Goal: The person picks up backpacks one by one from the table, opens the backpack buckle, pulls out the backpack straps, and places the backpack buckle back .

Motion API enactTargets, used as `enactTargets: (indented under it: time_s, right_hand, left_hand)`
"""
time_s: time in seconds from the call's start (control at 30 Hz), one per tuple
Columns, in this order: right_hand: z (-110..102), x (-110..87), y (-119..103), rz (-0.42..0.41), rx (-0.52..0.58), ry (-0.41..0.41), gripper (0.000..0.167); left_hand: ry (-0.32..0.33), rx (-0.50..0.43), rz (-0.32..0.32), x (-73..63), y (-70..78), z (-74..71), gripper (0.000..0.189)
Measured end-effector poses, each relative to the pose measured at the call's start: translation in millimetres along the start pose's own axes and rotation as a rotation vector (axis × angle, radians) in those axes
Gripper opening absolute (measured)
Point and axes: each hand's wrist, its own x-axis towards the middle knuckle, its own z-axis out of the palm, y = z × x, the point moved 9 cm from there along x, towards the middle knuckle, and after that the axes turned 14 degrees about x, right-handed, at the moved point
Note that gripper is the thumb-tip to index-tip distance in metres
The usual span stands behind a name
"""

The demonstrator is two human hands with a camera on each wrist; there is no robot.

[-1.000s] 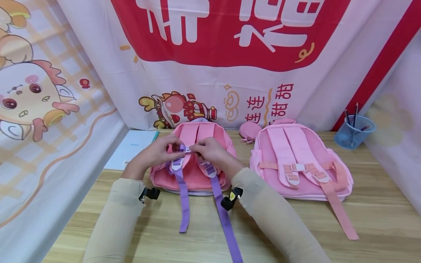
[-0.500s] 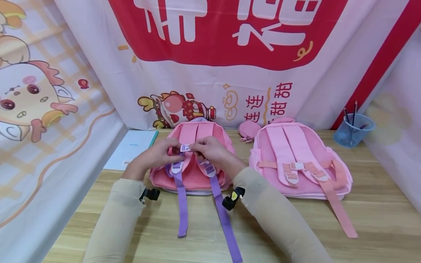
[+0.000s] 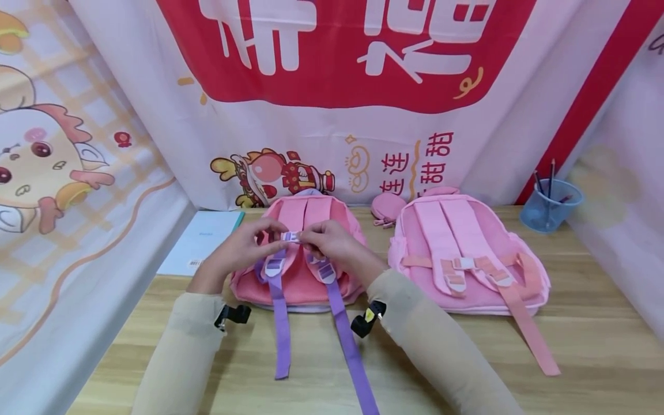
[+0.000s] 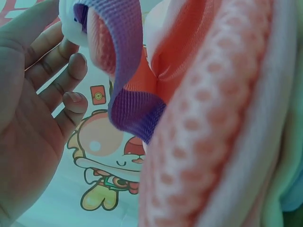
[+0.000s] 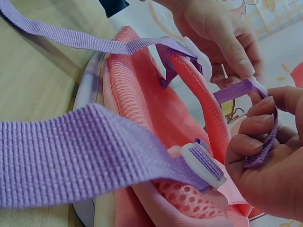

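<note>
A pink backpack (image 3: 306, 297) with purple webbing straps (image 3: 282, 334) lies back panel up in the head view. Over its shoulder straps, both hands meet at a small white plastic buckle (image 3: 290, 237). My left hand (image 3: 249, 245) pinches the buckle's left side between thumb and fingers. From the right, my right hand (image 3: 332, 243) pinches its other end. In the right wrist view, a short purple webbing tail (image 5: 272, 137) runs from the buckle under the curled right fingers (image 5: 251, 125). Fingertips partly hide the buckle. A white strap adjuster (image 5: 203, 165) sits below the right hand.
A second pink backpack (image 3: 472, 297) with peach straps lies to the right. Behind, between the bags, is a round pink pouch (image 3: 388, 207). A light-blue notebook (image 3: 199, 242) lies at left; a blue mesh pen cup (image 3: 551, 207) stands at the far right.
The purple webbing loop by my left fingers has dropped from sight, and the buckle shows more fully. Both hands stay at it. The head view has shifted slightly.
</note>
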Motion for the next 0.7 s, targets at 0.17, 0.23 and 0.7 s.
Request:
enactTargets:
  time_s: [0.17,0.23,0.7]
  right_hand:
    - [-2.1,-0.2,0.9,-0.008,0.019,0.000,0.031]
    - [-2.2,-0.4,0.7,-0.015,0.020,0.000,0.032]
    - [-1.7,-2.8,1.7,0.000,0.010,0.009,0.035]
  left_hand:
    - [0.011,0.004,0.008,2.0,0.1,3.0,0.021]
    - [0.013,0.007,0.011,2.3,0.6,3.5,0.021]
    - [0.016,-0.003,0.005,-3.2,-1.0,-0.8,0.019]
